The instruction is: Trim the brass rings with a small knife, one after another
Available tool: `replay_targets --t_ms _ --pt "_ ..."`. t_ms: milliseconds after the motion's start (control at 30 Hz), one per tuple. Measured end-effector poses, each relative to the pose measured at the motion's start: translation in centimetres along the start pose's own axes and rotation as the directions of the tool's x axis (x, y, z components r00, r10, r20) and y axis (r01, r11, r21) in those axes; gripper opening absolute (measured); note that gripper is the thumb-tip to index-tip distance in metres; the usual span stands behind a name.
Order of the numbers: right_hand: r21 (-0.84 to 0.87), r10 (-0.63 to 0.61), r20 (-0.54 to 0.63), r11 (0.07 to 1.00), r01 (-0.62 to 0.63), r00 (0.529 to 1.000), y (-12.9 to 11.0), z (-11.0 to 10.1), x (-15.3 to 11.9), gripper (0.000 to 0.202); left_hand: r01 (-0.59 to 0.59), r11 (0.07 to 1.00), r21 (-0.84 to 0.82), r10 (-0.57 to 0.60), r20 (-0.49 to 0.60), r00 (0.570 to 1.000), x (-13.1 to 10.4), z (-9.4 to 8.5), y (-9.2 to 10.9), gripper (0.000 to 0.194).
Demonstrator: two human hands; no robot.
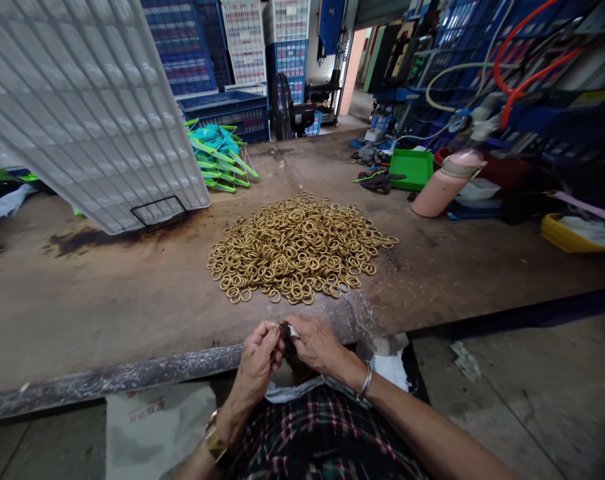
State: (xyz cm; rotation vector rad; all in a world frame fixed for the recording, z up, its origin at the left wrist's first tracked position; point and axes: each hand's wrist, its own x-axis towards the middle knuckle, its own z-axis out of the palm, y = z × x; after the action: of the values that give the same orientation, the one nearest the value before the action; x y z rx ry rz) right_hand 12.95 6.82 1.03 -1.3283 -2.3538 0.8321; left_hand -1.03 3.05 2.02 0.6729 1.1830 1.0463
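Observation:
At the table's front edge my left hand (261, 353) and my right hand (317, 343) meet, fingers pinched close together. Between them is a small dark brown piece (285, 332), with a pale bit showing by the right thumb. What each hand grips is mostly hidden by the fingers. Below the hands, dark brown material (298, 368) hangs or lies over a pale bag edge (295, 390) on my lap; I cannot make out its kind. Just beyond my hands, a large heap of gold-coloured rings (302, 247) is spread on the table (147, 293).
A tall white ribbed plastic crate (82, 113) stands tilted at left, by green and teal plastic pieces (220, 157). To the right are a green tray (411, 169), a pink cylinder (447, 183) with hoses, and a yellow basket (577, 235). Stacked crates (245, 40) stand behind.

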Motion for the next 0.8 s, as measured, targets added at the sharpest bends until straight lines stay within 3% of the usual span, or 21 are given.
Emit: replay_targets --t_ms 267,433,600,800 --pt "-0.112 0.01 0.042 0.994 -0.005 0.999 -0.4 0.2 0.2 0.021 -0.009 0.995 0.102 0.012 -0.034 0.999 0.1 -0.4 -0.4 0.038" --pt "-0.171 0.043 0.115 0.985 -0.023 0.992 -0.2 0.0 0.6 0.023 -0.08 0.986 0.149 0.083 -0.018 0.996 -0.7 -0.4 -0.1 0.041" --pt "-0.282 0.154 0.129 0.953 -0.112 0.98 0.5 0.4 2.0 0.024 -0.061 0.995 -0.073 0.066 0.072 0.995 -1.9 -0.2 1.3 0.037" --pt "-0.38 0.212 -0.051 0.9 -0.215 0.976 -1.3 0.1 4.4 0.024 0.009 0.941 -0.337 -0.006 0.007 1.0 -1.3 -1.1 1.8 0.033"
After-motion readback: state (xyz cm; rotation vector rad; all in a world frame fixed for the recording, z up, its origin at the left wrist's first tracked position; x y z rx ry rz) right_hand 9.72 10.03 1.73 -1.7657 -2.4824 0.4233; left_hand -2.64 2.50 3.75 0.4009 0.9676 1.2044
